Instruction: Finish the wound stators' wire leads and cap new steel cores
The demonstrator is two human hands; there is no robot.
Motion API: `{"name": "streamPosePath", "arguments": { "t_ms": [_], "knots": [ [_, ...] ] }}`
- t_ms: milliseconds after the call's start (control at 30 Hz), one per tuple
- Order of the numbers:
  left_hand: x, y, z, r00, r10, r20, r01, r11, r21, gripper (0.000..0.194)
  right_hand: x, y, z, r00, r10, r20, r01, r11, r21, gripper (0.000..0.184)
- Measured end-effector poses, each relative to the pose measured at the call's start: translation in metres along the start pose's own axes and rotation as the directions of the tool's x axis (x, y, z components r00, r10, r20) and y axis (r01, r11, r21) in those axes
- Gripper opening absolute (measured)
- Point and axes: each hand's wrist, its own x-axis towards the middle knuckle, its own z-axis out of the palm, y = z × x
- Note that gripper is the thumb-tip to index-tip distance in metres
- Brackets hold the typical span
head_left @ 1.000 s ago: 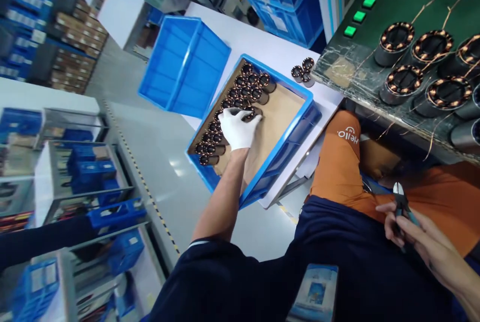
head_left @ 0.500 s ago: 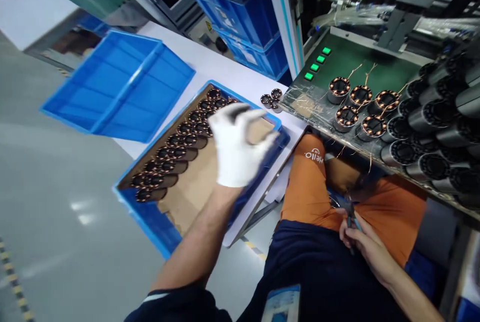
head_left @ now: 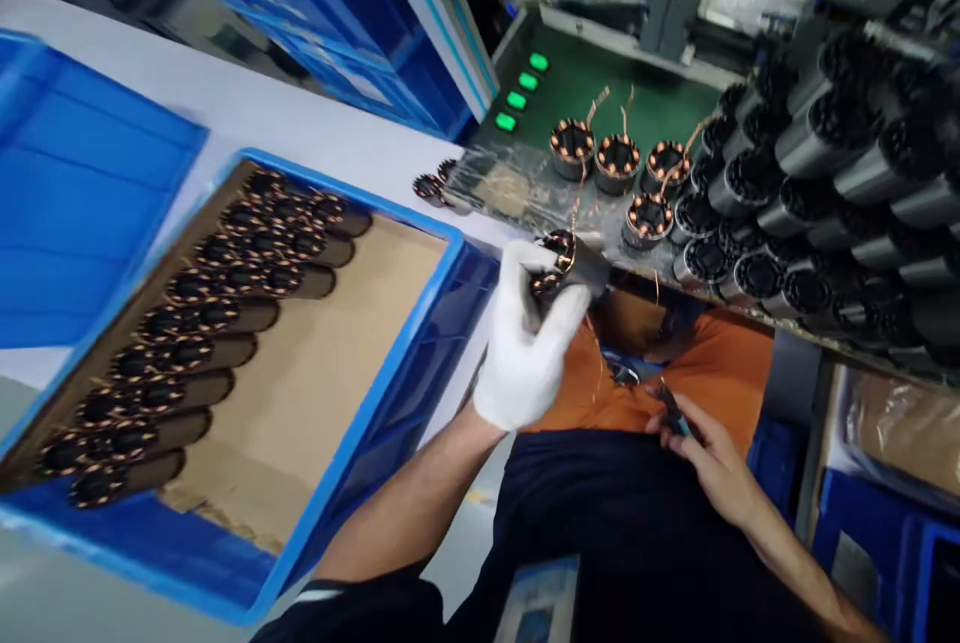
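Observation:
My left hand [head_left: 529,343], in a white glove, is closed around a wound motor stator [head_left: 589,268] at the front edge of the machine bench. Long copper wire ends stick up from this stator, and thin ones hang below it. Low in front of my lap, my bare right hand [head_left: 701,443] grips a small pair of wire cutters [head_left: 673,410] with dark jaws and a blue-green handle. Several similar stators with bright copper windings, one of them this stator [head_left: 618,161], stand on the bench just beyond my left hand.
A blue crate [head_left: 360,413] lined with cardboard holds rows of stators on the left. Another blue crate [head_left: 90,223] lies beyond it. Dark cylindrical stators [head_left: 806,288] are stacked at the right. Green-lit buttons [head_left: 517,101] sit on the bench near stacked blue crates [head_left: 322,3].
My left hand has moved from above the crate to the bench edge and taken hold of a stator from the group there. My right hand keeps the cutters. The view has shifted right.

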Motion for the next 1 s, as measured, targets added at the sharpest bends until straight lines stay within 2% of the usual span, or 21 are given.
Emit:
{"name": "streamPosePath", "arguments": {
  "t_ms": [67,167,233,300,400,467,533,667,800,867,933,1000],
  "knots": [
    [-0.021,0.022,0.0,0.993,-0.09,0.07,0.097,0.99,-0.105,0.015,-0.005,-0.014,0.0,0.997,-0.075,-0.021,0.073,0.994,-0.084,0.051],
    [-0.034,0.039,0.005,0.992,-0.077,0.102,0.09,0.988,-0.127,0.039,-0.006,-0.045,0.002,0.956,-0.294,-0.015,0.285,0.935,-0.212,0.051],
    [-0.037,0.041,0.008,0.995,-0.024,0.092,0.035,0.991,-0.126,0.047,-0.003,-0.063,0.004,0.91,-0.413,0.004,0.401,0.881,-0.249,0.055],
    [-0.039,0.039,0.007,0.993,0.04,0.111,-0.027,0.993,-0.113,0.046,0.001,-0.076,0.005,0.867,-0.497,0.021,0.485,0.834,-0.262,0.056],
    [-0.042,0.033,-0.001,0.976,0.094,0.197,-0.082,0.994,-0.069,0.045,0.006,-0.082,0.007,0.812,-0.583,0.038,0.574,0.783,-0.24,0.059],
    [-0.045,0.028,-0.006,0.969,0.071,0.235,-0.063,0.997,-0.041,0.046,0.008,-0.08,0.008,0.793,-0.608,0.045,0.602,0.769,-0.216,0.064],
    [-0.048,0.022,-0.007,0.965,0.071,0.251,-0.061,0.997,-0.047,0.05,0.008,-0.077,0.009,0.795,-0.605,0.036,0.598,0.774,-0.209,0.067],
    [-0.051,0.01,-0.005,0.943,0.26,0.206,-0.229,0.96,-0.162,0.07,0.004,-0.073,0.013,0.811,-0.584,-0.014,0.568,0.793,-0.22,0.066],
    [-0.051,0.011,-0.005,0.95,0.2,0.24,-0.175,0.977,-0.122,0.061,0.003,-0.071,0.016,0.811,-0.584,-0.04,0.565,0.798,-0.21,0.065],
    [-0.051,0.013,-0.004,0.951,0.165,0.262,-0.155,0.986,-0.059,0.051,0.009,-0.067,0.015,0.812,-0.579,-0.071,0.553,0.803,-0.221,0.055],
    [-0.053,0.012,-0.001,0.958,0.103,0.267,-0.126,0.989,0.071,0.038,0.02,-0.059,0.012,0.866,-0.487,-0.118,0.46,0.866,-0.195,0.037],
    [-0.056,0.006,0.004,0.972,0.045,0.23,-0.095,0.973,0.209,0.035,0.034,-0.05,0.009,0.948,-0.292,-0.125,0.287,0.956,-0.058,0.026]
  ]
}}
